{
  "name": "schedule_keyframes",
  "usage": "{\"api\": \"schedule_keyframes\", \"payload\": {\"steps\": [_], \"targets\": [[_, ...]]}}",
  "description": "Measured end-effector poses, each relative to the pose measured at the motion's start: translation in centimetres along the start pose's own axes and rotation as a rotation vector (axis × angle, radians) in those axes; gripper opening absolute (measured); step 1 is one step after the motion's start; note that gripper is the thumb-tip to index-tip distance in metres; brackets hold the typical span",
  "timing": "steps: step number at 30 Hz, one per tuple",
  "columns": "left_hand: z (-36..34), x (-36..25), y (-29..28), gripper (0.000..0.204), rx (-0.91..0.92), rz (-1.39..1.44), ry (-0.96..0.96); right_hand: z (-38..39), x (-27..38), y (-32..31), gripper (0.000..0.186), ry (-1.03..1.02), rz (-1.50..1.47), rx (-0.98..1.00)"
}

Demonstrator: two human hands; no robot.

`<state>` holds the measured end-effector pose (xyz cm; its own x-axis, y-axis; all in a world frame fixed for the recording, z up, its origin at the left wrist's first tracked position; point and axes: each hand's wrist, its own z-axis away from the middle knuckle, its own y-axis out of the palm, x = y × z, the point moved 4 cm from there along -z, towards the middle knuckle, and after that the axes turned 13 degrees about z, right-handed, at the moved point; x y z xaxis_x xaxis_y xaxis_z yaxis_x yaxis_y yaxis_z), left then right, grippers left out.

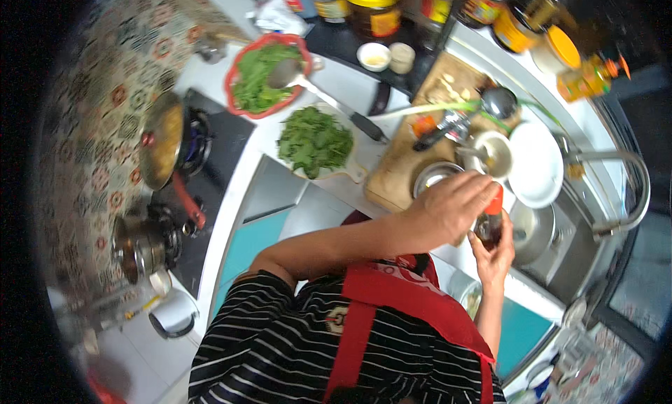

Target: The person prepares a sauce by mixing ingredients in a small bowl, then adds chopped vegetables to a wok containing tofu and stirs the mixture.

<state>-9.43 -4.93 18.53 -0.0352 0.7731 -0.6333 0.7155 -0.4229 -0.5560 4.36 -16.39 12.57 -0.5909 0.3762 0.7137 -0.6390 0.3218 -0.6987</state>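
Observation:
My left hand (455,204) reaches across from the lower left, its fingers together over the red cap (495,198) of a small dark jar. My right hand (495,257) grips the body of this jar (489,229) from below. Just behind them are a steel bowl (430,175) and a white cup (499,159) on the wooden board (392,176). A white plate (533,159) lies to their right, beside the sink (574,243).
Leafy greens fill a red basin (243,89) and lie on a white board (311,141), near a long-handled spatula (329,101). A pan with food (164,145) and a pot (133,246) sit on the stove at left. Bottles (479,1) line the back ledge.

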Motion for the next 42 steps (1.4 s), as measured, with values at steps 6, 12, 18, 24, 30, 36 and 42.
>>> {"api": "schedule_keyframes", "payload": {"steps": [6, 12, 18, 24, 30, 36, 42], "targets": [[1.1, -2.1, -6.8, 0.047, -0.343, -0.205, -0.062, -1.9, 9.0, 1.4, 0.063, -0.272, 0.080, 0.005], [3.5, 0.4, -9.6, 0.048, -0.455, -0.265, -0.153, -3.6, 11.7, 5.4, 0.060, -0.372, 0.100, 0.078], [5.1, 6.3, -13.1, 0.052, -0.486, -0.196, -0.260, -6.3, 15.0, 11.2, 0.064, -0.301, 0.184, 0.118], [5.2, 11.5, -17.0, 0.048, -0.476, -0.208, -0.282, -9.5, 19.0, 16.0, 0.063, -0.314, 0.117, 0.130], [3.2, 17.9, -23.3, 0.051, -0.415, -0.217, -0.249, -15.2, 22.6, 22.2, 0.064, -0.418, -0.026, -0.006], [5.8, 22.9, -30.6, 0.056, -0.775, -0.146, -0.441, -23.1, 24.7, 27.0, 0.065, -0.342, -0.133, -0.078], [9.1, 27.1, -32.1, 0.038, -0.826, 0.021, -0.587, -28.8, 27.6, 32.0, 0.061, -0.357, -0.204, -0.205]]}}
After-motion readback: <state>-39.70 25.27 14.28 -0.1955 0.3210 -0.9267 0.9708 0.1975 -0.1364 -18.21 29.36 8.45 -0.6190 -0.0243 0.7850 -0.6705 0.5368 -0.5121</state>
